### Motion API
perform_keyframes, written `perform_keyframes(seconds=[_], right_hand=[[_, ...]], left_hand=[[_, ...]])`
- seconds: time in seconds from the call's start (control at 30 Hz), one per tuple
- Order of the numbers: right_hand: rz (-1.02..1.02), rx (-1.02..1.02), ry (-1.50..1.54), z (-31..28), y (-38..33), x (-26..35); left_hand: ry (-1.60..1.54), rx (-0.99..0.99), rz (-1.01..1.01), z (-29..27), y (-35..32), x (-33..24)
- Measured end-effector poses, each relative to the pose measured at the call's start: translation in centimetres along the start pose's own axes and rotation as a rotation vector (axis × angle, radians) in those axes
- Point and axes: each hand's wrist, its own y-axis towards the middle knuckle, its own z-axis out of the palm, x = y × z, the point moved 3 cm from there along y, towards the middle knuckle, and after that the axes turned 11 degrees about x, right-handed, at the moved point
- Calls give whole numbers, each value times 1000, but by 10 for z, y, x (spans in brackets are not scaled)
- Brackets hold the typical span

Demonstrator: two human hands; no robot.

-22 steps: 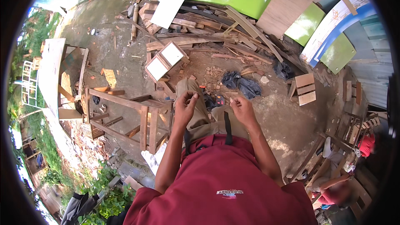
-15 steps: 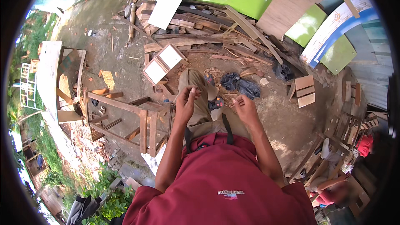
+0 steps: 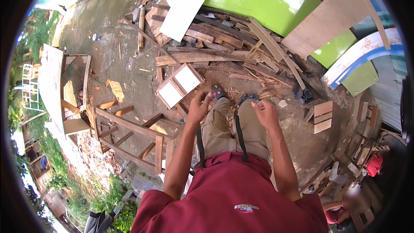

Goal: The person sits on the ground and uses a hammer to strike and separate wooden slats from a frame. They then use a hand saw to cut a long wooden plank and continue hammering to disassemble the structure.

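My left hand [image 3: 199, 105] is raised in front of my left thigh, its fingers curled in and the thumb against them. On the other side, my right hand [image 3: 266, 114] hovers over my right thigh with thumb and fingertips drawn together. Whatever either hand may hold is too small or hidden to make out. The hands are well apart and touch no large object. Nearest to the left hand, beyond it on the ground, lies a wooden frame with two white panels [image 3: 180, 85]. Both my feet are on the dirt, the left shoe [image 3: 218, 90] showing ahead.
A heap of scrap boards [image 3: 215, 39] lies ahead, with green panels [image 3: 263, 0] behind. At left stands a bare wooden frame [image 3: 129, 123] beside a long table [image 3: 54, 86]. A small slatted piece [image 3: 322, 116] and black plastic [image 3: 303, 95] are right. Another person [image 3: 338, 211] sits lower right.
My legs have shifted in a step, and the left shoe now shows ahead. The scene has slid rightward in view, and my right leg covers much of the black plastic. Both hands stay raised and curled.
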Motion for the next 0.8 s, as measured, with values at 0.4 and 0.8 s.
perform_keyframes(seconds=[0.4, 0.8], right_hand=[[18, 427, 13, 102, 223, -101], [226, 460, -154, 241, 500, -365]], left_hand=[[-294, -356, -204, -26, 98, 119], [-589, -312, -231, 90, 294, 328]])
